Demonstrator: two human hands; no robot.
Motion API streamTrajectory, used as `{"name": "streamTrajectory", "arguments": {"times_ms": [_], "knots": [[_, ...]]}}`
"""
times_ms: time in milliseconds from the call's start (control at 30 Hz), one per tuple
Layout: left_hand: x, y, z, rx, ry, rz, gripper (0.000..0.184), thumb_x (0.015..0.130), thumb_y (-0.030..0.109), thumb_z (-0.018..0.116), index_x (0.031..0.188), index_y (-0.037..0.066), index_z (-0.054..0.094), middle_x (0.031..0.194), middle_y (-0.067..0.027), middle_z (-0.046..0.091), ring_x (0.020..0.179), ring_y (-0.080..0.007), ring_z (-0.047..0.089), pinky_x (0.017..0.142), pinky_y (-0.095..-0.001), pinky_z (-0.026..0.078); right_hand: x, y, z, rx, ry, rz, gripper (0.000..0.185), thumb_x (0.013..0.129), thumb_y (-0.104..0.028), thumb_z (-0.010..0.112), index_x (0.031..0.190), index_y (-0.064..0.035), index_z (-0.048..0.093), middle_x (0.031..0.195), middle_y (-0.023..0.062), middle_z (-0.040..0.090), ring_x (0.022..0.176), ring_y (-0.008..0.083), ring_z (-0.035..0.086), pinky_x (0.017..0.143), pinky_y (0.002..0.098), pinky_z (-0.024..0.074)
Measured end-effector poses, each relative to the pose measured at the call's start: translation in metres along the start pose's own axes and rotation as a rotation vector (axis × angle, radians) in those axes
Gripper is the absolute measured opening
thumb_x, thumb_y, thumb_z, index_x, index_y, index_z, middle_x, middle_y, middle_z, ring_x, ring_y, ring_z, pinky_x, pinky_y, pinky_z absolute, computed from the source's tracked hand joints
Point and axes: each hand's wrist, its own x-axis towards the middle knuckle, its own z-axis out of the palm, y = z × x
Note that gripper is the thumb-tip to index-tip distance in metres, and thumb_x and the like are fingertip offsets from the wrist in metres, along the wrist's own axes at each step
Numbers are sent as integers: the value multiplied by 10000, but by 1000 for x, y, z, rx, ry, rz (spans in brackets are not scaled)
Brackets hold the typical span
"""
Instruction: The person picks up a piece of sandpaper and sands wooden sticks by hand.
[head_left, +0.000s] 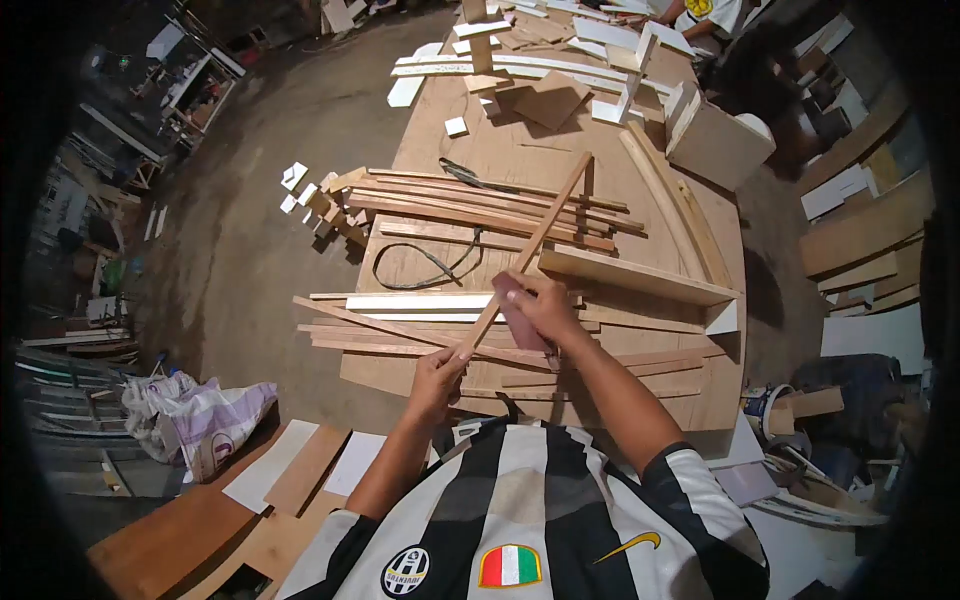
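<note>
A long, thin wooden strip (556,212) slants across the bench in front of me, its far end raised to the upper right. My left hand (438,382) is closed around the strip's near end. In my right hand (543,303) is a reddish-brown sheet of sandpaper (517,322), pressed against the strip around its middle; part of the sheet hangs down below the fingers. Beneath the hands lie several more wooden strips (400,342) and a white strip (400,302). A loop of dark strap (410,286) rests just beyond them.
The plywood bench (425,135) carries a bundle of strips (480,208), a wooden board on edge (635,275) and offcuts at its far end. Wood blocks (335,215) are piled off its left edge. Another person (705,18) is at the far right. A white sack (215,420) stands left.
</note>
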Motion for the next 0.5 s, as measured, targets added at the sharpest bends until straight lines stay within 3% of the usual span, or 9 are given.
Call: {"name": "streamTrajectory", "arguments": {"times_ms": [100, 200, 333, 400, 500], "knots": [[-6, 0, 2, 22, 84, 17, 298, 953, 332, 684, 822, 69, 634, 558, 69, 424, 418, -47, 353, 380, -240, 263, -22, -4, 19, -14, -154, -200, 426, 881, -185, 695, 1294, -82, 675, 1121, 234, 722, 1015, 295, 732, 885, 348, 551], [-8, -5, -6, 28, 74, 29, 269, 942, 300, 686, 844, 50, 658, 559, 70, 434, 421, -53, 360, 382, -241, 273, -9, 16, 20, 104, -81, -163, 428, 879, -183, 700, 1292, -73, 676, 1109, 228, 728, 1017, 294, 731, 884, 346, 552], [-9, 4, -12, 59, 78, 28, 265, 938, 297, 689, 883, 38, 684, 562, 73, 425, 433, -52, 370, 394, -238, 294, 4, 10, 5, 3, -63, -42, 430, 892, -177, 691, 1303, -53, 665, 1134, 216, 728, 1039, 287, 725, 922, 346, 545], [-7, 5, -13, 27, 110, 16, 262, 930, 297, 700, 911, 36, 699, 575, 74, 424, 450, -50, 377, 404, -240, 304, -15, -3, 25, 54, -87, -174, 431, 883, -181, 698, 1294, -52, 671, 1125, 232, 724, 1044, 305, 725, 945, 345, 527], [-5, 10, -24, 47, 41, 55, 264, 930, 302, 701, 885, 43, 682, 578, 71, 414, 456, -53, 378, 403, -243, 308, -8, 8, 31, -1, -99, -162, 437, 882, -188, 703, 1303, -75, 670, 1139, 236, 719, 1056, 299, 722, 942, 349, 530]]}}
